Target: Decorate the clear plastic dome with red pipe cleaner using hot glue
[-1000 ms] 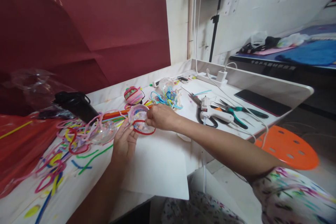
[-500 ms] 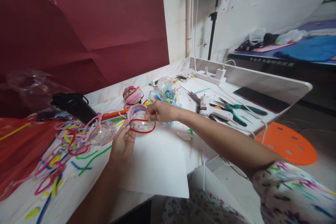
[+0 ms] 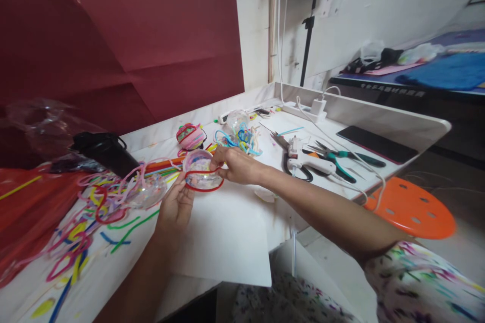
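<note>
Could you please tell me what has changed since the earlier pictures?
The right hand has shifted slightly right, uncovering more of the red loop, whose far side curves up to it. The left hand still holds the loop's left end; the glue gun stays put.

Single head-worn view from close above the table [image 3: 98,272], forward and down toward dark-red sheet [image 3: 170,25].

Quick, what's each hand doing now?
Left hand: closed, holding the red loop at its left side.
Right hand: closed, apparently pinching its right side.
</note>
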The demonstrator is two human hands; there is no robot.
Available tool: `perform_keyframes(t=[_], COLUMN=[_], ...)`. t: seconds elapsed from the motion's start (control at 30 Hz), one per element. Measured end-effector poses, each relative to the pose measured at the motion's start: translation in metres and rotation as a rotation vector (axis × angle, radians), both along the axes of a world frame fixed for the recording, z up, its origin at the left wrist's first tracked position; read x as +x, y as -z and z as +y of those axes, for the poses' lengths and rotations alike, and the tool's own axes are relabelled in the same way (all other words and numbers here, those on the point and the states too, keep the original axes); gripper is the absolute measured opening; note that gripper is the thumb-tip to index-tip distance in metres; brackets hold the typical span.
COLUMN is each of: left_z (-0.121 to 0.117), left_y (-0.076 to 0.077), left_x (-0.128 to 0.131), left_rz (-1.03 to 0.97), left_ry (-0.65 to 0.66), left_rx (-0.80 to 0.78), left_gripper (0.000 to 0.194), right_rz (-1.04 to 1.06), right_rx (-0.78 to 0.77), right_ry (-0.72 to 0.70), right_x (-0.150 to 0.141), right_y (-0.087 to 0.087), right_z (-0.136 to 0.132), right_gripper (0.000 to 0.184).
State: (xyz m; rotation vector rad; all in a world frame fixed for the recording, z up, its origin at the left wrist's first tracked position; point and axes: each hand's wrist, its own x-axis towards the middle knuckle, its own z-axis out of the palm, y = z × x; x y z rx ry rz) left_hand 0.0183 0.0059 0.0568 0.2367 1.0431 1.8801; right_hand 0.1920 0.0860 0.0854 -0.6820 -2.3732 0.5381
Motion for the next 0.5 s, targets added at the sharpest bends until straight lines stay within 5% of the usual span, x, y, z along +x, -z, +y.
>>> perform_keyframes(t=[0.5], left_z=[0.0001], left_y=[-0.0012], left_x=[0.0003], left_rz=[-0.034], left_ry=[-0.002], left_rx=[-0.021], left_gripper=[0.04], right_rz=[0.054], right_rx=[0.018], right_ry=[-0.049], right_x=[-0.0004], right_y=[0.0045], right_z=[-0.0021], right_gripper=[0.029])
